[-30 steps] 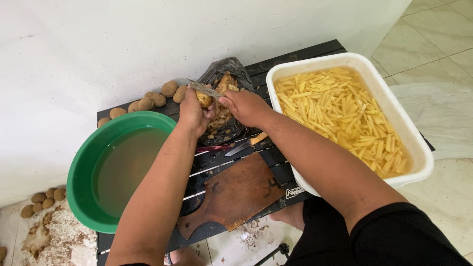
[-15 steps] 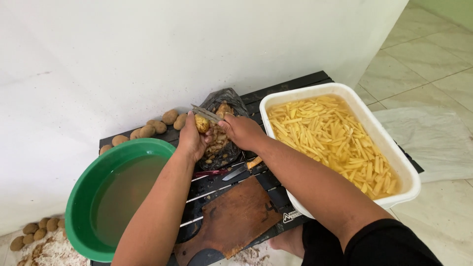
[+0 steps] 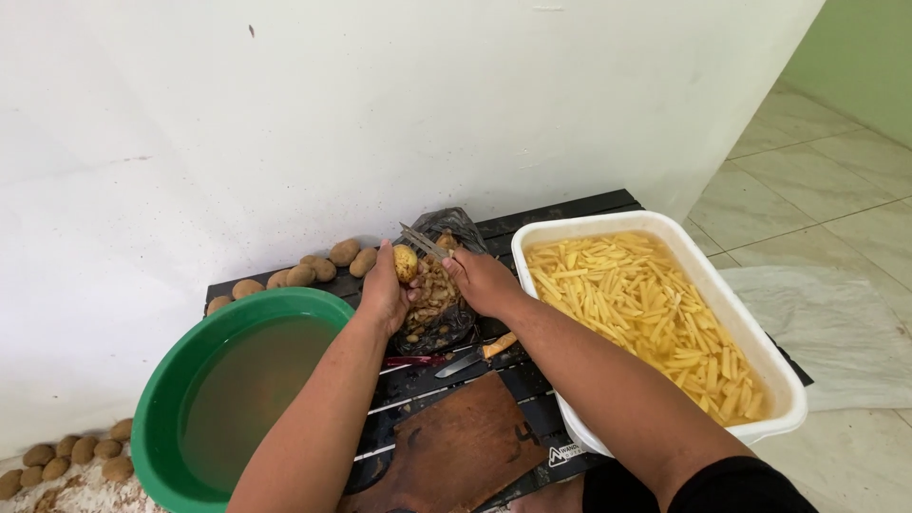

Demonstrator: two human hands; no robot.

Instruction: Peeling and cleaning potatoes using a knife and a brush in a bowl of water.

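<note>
My left hand (image 3: 385, 285) holds a partly peeled yellow potato (image 3: 406, 263) above a dark plastic bag (image 3: 446, 318) full of brown peelings. My right hand (image 3: 482, 281) grips a metal peeler (image 3: 423, 240) whose blade rests against the top of the potato. Both hands hover over the back of a low black slatted table (image 3: 570, 211). A knife with a pale wooden handle (image 3: 475, 356) lies on the slats just below the bag.
A green basin of cloudy water (image 3: 228, 389) stands at the left. A white tub of cut potato sticks in water (image 3: 655, 313) stands at the right. A brown cutting board (image 3: 456, 446) lies in front. Unpeeled potatoes (image 3: 313, 268) line the wall; more potatoes (image 3: 66, 461) lie on the floor at left.
The view has tilted up and drifted, so table and hands sit lower in the picture. My hands stay together over the bag, with the peeler working on the potato.
</note>
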